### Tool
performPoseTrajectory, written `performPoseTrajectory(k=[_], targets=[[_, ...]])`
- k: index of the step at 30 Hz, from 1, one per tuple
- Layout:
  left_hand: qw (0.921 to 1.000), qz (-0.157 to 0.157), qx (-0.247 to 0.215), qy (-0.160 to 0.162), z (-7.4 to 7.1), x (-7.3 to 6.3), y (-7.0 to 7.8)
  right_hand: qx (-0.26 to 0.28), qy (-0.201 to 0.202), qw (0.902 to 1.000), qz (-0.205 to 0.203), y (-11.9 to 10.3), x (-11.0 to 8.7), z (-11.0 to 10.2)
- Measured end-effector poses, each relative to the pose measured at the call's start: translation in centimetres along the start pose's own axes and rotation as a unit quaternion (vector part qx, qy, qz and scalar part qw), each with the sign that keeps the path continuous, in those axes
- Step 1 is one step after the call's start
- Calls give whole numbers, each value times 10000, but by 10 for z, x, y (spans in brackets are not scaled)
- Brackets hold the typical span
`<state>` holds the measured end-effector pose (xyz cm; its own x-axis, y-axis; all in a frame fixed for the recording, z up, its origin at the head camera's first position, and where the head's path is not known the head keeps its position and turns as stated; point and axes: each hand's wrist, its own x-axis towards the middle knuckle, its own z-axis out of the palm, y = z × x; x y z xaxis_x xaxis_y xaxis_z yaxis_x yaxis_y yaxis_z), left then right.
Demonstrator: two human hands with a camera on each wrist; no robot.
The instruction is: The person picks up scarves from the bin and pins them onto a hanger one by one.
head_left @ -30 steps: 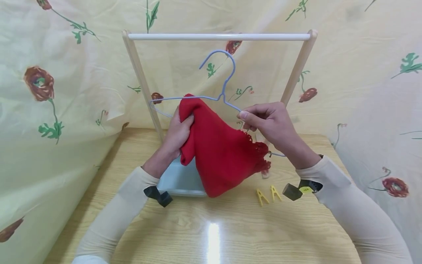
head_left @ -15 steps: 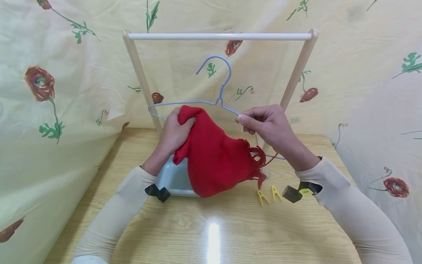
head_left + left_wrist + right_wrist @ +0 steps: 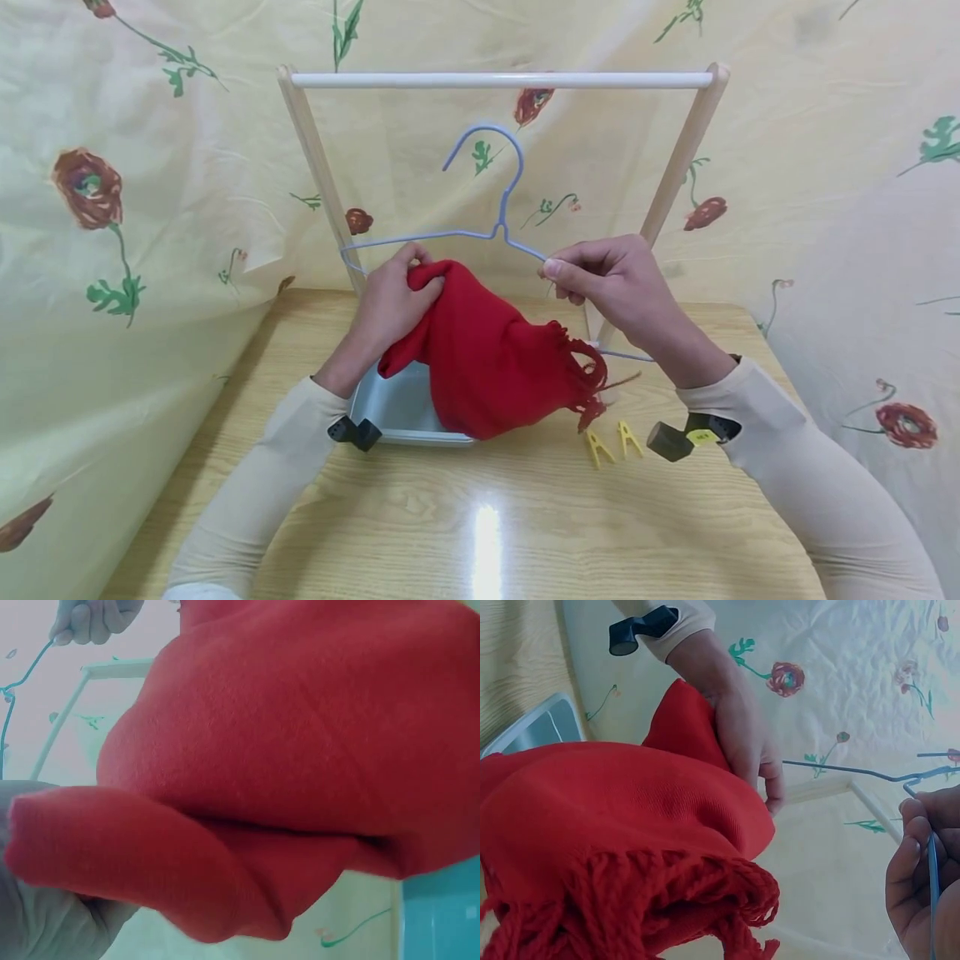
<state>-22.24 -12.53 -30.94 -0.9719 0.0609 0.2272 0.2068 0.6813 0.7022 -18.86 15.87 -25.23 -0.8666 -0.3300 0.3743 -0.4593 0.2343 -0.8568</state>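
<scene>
A folded red scarf (image 3: 487,358) with a fringed end hangs from my left hand (image 3: 393,300), which grips its upper left part between thumb and fingers. My right hand (image 3: 607,275) pinches the right shoulder of a blue wire hanger (image 3: 420,240), whose hook points up below the rack's bar. The scarf overlaps the hanger's lower part in the head view. In the right wrist view the scarf's fringe (image 3: 667,900) hangs toward the camera, and the hanger wire runs through my right hand (image 3: 930,877). Red cloth (image 3: 300,735) fills most of the left wrist view.
A rack with a white bar (image 3: 495,81) and wooden posts stands at the back. Beneath the scarf sits a pale blue tray (image 3: 405,408). Two yellow clothespins (image 3: 600,450) lie on the wooden table (image 3: 390,517). Floral cloth (image 3: 187,208) surrounds the table.
My left hand has lowered the scarf, whose top has dropped from the hanger's upper wire to below it. The hanger has sunk slightly while my right hand keeps its pinch.
</scene>
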Motion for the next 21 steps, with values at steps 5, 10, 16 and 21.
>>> performPoseTrajectory(k=[5, 10, 16, 21], targets=[[9994, -115, 170, -266, -6, -1, 1, 28, 5, 10000, -46, -3, 0, -1], [9983, -384, -75, -435, -11, -1, 3, 199, 27, 9998, -37, -7, 0, -3], [9982, -395, -89, -432, -17, 0, 9, 576, 63, 9983, -63, -13, 2, -6], [9972, -315, 571, -355, -19, -3, 15, 711, 41, 9974, -71, -15, 3, -5]])
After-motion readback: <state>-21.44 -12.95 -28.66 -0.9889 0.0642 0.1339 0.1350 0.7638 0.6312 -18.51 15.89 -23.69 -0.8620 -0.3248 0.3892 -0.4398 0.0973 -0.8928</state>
